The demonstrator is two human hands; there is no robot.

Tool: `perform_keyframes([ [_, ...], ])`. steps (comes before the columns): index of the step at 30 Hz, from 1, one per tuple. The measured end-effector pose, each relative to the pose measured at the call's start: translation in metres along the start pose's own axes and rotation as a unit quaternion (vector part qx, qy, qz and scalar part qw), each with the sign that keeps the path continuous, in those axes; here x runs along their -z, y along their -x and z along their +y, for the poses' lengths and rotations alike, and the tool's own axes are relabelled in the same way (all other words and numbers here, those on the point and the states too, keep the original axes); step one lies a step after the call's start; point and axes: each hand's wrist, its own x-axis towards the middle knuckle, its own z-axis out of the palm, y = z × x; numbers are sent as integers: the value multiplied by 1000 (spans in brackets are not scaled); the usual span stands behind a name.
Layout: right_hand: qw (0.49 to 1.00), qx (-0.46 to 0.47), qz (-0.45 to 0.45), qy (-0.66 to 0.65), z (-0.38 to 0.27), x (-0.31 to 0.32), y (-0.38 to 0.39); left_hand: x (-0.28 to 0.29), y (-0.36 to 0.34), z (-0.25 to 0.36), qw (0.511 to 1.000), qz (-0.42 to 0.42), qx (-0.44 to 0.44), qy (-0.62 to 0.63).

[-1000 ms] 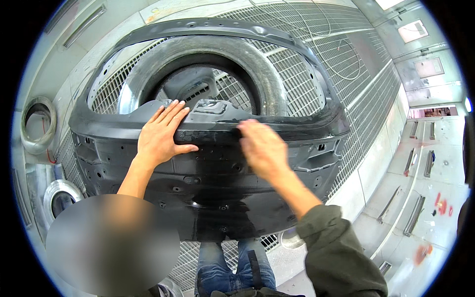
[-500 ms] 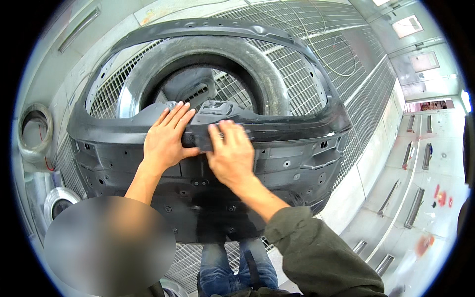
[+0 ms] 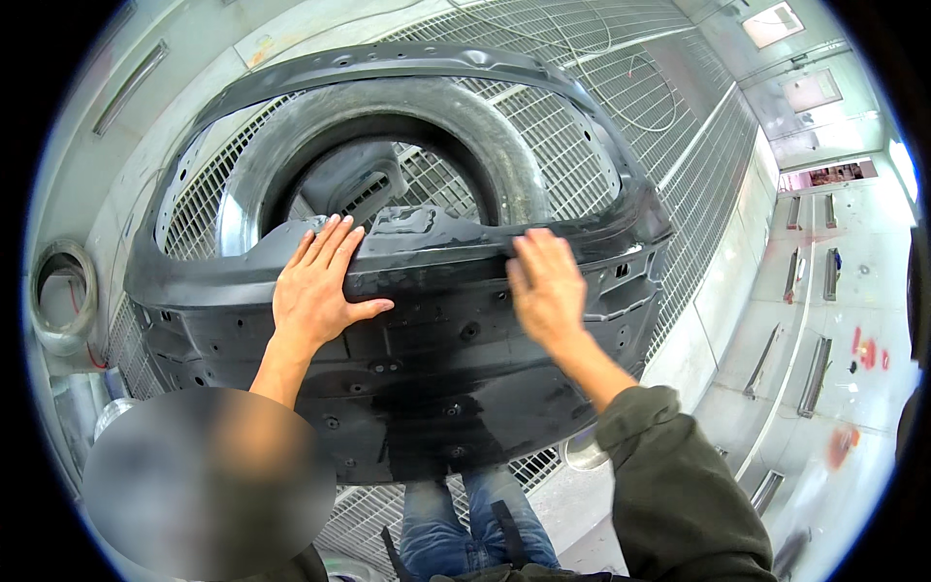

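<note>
A black car tailgate panel (image 3: 427,339) lies in front of me, with a wide window opening at its far side; its surface looks wet in places. My left hand (image 3: 315,289) rests flat on the ridge below the opening, fingers stretched and thumb out to the side. Farther right along that ridge, my right hand (image 3: 550,291) presses down with its fingers bent and close together. Whatever lies under those fingers is dark and blends into the panel, so I cannot make it out.
Beneath the tailgate a large tyre (image 3: 388,105) shows through the opening, above a metal floor grating (image 3: 679,165). Another ring-shaped tyre (image 3: 64,296) leans at the left wall. A thin hose (image 3: 648,128) loops across the grating. A round metal container (image 3: 585,452) sits by the near right edge.
My right hand has slid right along the ridge, away from my left hand. The left hand stays flat in nearly the same place. The whole view has shifted slightly.
</note>
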Motion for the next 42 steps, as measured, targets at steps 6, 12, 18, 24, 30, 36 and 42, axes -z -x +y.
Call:
perform_keyframes([
  [6,986,90,-65,-128,-111,-39,-10,-1,-5,-1,1000,-2,-14,-1],
  [12,982,153,-17,-109,48,11,10,6,-1,-1,999,-19,-12,-25],
  [18,997,60,6,-50,35,2,39,1,-5,5,999,-4,-21,-31],
  [24,983,122,-42,-130,-73,-27,6,1,-11,3,998,-25,-31,-41],
  [30,990,131,-48,-33,99,36,40,6,2,-1,998,-28,-22,-49],
  [36,999,34,2,-9,66,26,61,-1,-5,3,997,-23,-40,-62],
  [42,986,124,-21,-113,-53,-22,35,2,-7,4,997,-39,-34,-51],
])
